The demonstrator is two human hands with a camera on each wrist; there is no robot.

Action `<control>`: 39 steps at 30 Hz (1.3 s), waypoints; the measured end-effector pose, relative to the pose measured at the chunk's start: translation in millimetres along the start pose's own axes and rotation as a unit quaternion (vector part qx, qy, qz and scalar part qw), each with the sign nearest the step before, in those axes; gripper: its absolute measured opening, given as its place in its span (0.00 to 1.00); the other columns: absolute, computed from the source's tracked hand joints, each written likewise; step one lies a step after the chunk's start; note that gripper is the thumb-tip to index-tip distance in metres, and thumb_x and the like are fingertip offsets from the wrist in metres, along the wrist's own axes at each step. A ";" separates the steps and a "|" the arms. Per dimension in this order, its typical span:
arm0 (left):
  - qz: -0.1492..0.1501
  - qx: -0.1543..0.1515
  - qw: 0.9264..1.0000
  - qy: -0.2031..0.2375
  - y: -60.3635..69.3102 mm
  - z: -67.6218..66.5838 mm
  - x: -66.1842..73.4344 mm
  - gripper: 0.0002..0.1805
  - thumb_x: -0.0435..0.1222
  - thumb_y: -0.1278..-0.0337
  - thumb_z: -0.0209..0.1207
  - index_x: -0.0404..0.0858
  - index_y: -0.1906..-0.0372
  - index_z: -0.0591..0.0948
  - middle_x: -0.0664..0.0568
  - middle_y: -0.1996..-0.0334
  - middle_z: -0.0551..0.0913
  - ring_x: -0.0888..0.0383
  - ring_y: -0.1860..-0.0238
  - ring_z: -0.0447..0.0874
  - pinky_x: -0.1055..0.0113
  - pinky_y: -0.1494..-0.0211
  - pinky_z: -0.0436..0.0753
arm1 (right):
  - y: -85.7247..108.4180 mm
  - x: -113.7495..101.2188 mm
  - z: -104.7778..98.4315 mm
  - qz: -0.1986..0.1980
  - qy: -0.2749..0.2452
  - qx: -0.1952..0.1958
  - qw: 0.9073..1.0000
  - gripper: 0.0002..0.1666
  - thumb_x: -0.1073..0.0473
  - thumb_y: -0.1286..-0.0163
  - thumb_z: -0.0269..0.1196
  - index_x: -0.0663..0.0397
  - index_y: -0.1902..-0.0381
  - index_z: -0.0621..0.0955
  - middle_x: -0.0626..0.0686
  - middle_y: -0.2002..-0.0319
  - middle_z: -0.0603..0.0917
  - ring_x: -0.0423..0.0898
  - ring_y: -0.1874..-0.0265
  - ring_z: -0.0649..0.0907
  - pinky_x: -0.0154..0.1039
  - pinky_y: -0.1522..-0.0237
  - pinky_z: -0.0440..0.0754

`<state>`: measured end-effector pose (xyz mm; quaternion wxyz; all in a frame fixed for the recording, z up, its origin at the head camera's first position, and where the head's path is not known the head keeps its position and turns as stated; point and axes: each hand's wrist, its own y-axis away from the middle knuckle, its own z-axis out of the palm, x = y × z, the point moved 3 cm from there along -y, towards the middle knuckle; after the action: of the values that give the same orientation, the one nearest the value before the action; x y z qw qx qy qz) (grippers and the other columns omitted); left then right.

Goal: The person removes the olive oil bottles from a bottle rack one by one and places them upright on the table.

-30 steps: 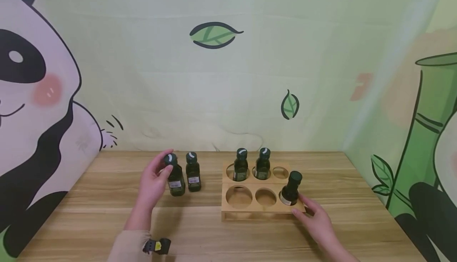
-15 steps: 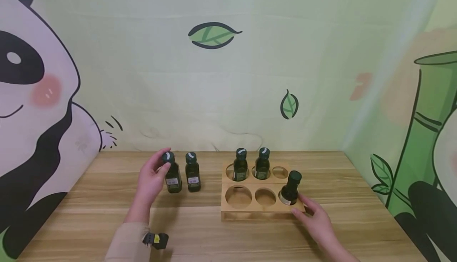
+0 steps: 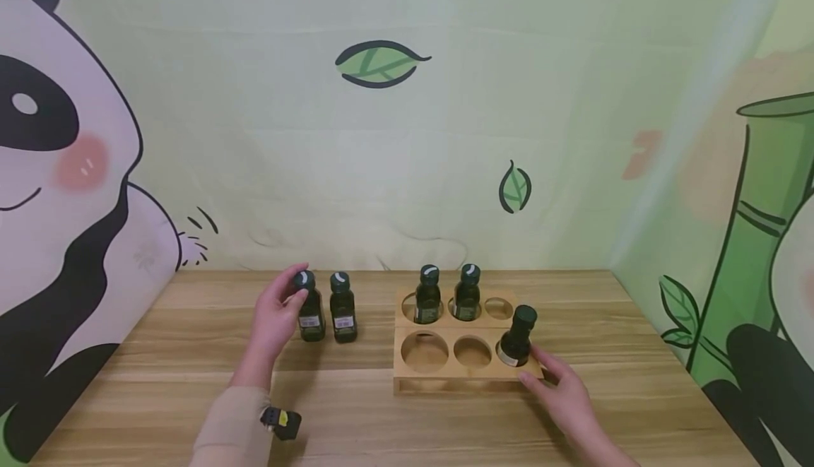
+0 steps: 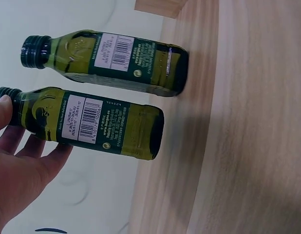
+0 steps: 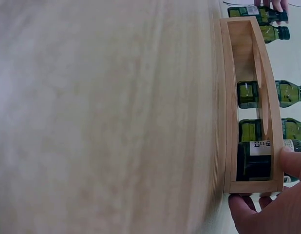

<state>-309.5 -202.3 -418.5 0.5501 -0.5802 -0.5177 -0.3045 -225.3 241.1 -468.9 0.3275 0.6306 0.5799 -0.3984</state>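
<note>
My left hand (image 3: 275,322) grips a green glass oil bottle (image 4: 99,122) by its dark cap, thumb on the near side. The bottle is upright; whether its base touches the table I cannot tell. A matching bottle (image 3: 343,315) stands just right of it, its barcode label (image 4: 114,51) plain in the left wrist view. My right hand (image 3: 562,393) holds the front right corner of a wooden rack (image 3: 439,376), thumb on top and fingers at the side. A darker bottle (image 3: 523,333) sits in the rack's front right hole, beside that hand.
Two more green bottles, one on the left (image 3: 429,294) and one on the right (image 3: 468,294), occupy back-row holes. The back right hole and two front holes hold nothing. Behind the wooden table (image 3: 356,417) hangs a printed cloth (image 3: 286,170).
The left hand and its bottle shifted slightly left and back, then a little right, ending nearly level with the neighbouring bottle. The right hand and rack stay put.
</note>
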 end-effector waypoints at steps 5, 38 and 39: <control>0.007 -0.005 1.000 -0.005 -2.9 2.6 -3.8 0.25 0.20 0.35 0.52 0.32 0.34 0.72 0.31 0.38 0.74 0.39 0.39 0.73 0.47 0.34 0.71 | -0.5 2.1 -0.3 0.006 -0.003 -0.001 1.000 0.35 0.62 0.33 0.68 0.65 0.32 0.70 0.67 0.33 0.69 0.63 0.40 0.74 0.52 0.40 0.75; -0.005 -0.025 0.999 -0.021 -4.8 -4.5 -8.4 0.24 0.22 0.32 0.52 0.32 0.33 0.72 0.31 0.39 0.75 0.40 0.38 0.74 0.51 0.35 0.73 | 0.0 1.6 -0.7 0.001 0.000 0.008 1.000 0.34 0.62 0.34 0.68 0.66 0.33 0.71 0.67 0.35 0.71 0.62 0.41 0.75 0.40 0.45 0.76; -0.006 -0.026 0.999 -0.020 -4.8 -4.9 -8.6 0.24 0.22 0.32 0.52 0.32 0.33 0.72 0.30 0.39 0.74 0.40 0.38 0.73 0.51 0.35 0.73 | -0.1 1.5 -0.6 0.002 0.000 0.008 1.000 0.34 0.62 0.34 0.68 0.66 0.33 0.71 0.67 0.35 0.71 0.63 0.41 0.75 0.40 0.45 0.76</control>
<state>-315.4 -209.9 -423.8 0.5224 -0.5972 -0.5239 -0.3099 -225.3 242.4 -469.9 0.3230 0.6344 0.5755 -0.4026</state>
